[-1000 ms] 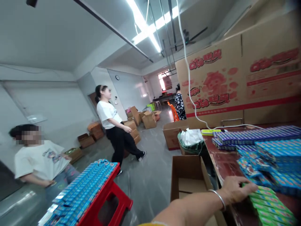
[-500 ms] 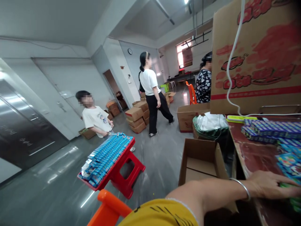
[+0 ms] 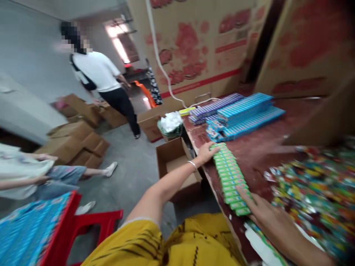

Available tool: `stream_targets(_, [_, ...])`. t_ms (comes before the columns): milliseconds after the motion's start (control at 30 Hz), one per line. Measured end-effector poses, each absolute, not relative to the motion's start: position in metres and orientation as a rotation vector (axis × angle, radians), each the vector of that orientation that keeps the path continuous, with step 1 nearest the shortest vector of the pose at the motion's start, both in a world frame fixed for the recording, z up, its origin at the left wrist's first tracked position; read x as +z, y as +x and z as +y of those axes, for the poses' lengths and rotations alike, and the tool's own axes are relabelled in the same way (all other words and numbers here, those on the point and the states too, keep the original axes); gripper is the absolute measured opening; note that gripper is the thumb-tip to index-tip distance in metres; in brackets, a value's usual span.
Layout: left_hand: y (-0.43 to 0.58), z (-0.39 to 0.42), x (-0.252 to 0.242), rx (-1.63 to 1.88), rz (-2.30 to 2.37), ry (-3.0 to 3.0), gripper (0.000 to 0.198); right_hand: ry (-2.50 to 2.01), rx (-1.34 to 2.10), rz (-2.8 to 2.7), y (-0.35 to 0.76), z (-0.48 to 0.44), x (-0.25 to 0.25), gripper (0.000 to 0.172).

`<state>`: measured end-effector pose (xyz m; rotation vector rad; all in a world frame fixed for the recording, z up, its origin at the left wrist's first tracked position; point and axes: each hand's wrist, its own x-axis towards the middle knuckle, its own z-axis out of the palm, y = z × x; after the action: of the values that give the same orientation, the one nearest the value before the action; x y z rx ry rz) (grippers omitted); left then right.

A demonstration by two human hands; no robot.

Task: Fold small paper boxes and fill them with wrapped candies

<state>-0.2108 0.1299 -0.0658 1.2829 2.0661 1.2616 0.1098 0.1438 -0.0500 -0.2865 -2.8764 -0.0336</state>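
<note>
A row of small green packs (image 3: 227, 171), set tightly side by side, lies along the front edge of the dark red table. My left hand (image 3: 206, 152), with a silver bangle at the wrist, grips the far end of this row. At the near end my right hand (image 3: 266, 214) presses against the side, its index finger stretched over the packs; its other fingers are partly hidden and blurred. Beyond the left hand are stacked rows of blue packs (image 3: 246, 114) and purple packs (image 3: 215, 107). A pale torn carton piece (image 3: 256, 242) lies near my right forearm.
Loose colourful wrapped sweets (image 3: 316, 188) are heaped at right. Large cartons (image 3: 194, 55) stand behind the table, an open carton (image 3: 173, 157) beside it. A red stool (image 3: 91, 225) carries blue packs at lower left; a seated person (image 3: 41, 173) and a walking person (image 3: 100, 74) are beyond.
The view has swung right and down toward the table. My right hand and the whole green row have come into view. The walking person has moved farther along, seen more from behind.
</note>
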Motion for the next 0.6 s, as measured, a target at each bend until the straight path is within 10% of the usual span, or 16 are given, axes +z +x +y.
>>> stream_targets(333, [-0.224, 0.118, -0.077, 1.522, 2.096, 1.27, 0.029, -0.336, -0.112, -2.978, 0.103, 0.142, -0.053, 0.102])
stream_targets(600, [-0.272, 0.119, -0.063, 1.628, 2.215, 1.233, 0.026, -0.295, -0.19, -3.004, 0.046, 0.164, -0.033, 0.08])
